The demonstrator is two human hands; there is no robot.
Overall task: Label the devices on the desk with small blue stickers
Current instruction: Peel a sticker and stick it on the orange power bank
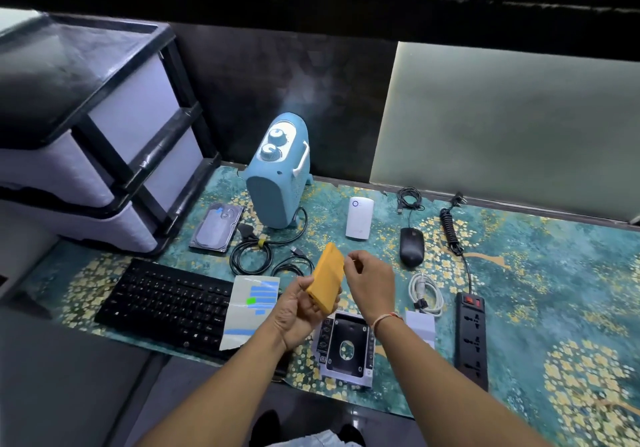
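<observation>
My left hand (298, 311) grips the lower end of an orange power bank (327, 282), lifted and tilted above the desk. My right hand (369, 282) hovers beside its upper right edge with fingers curled and thumb and forefinger pinched together; whether a sticker sits between them I cannot tell. A sticker sheet (251, 308) with blue strips and one green piece lies across the keyboard's right end. Around them lie the black keyboard (162, 303), blue heater (278, 173), white plug-in device (360, 217), black mouse (411, 246), hard drive (217, 226), drive caddy (346, 346) and power strip (471, 335).
A black-framed drawer unit (100, 128) stands at the left. Coiled black cables (258, 256) lie in front of the heater, a white cable (426, 294) and a white card (420, 325) near the power strip. A grey panel (502, 128) rises at the back right.
</observation>
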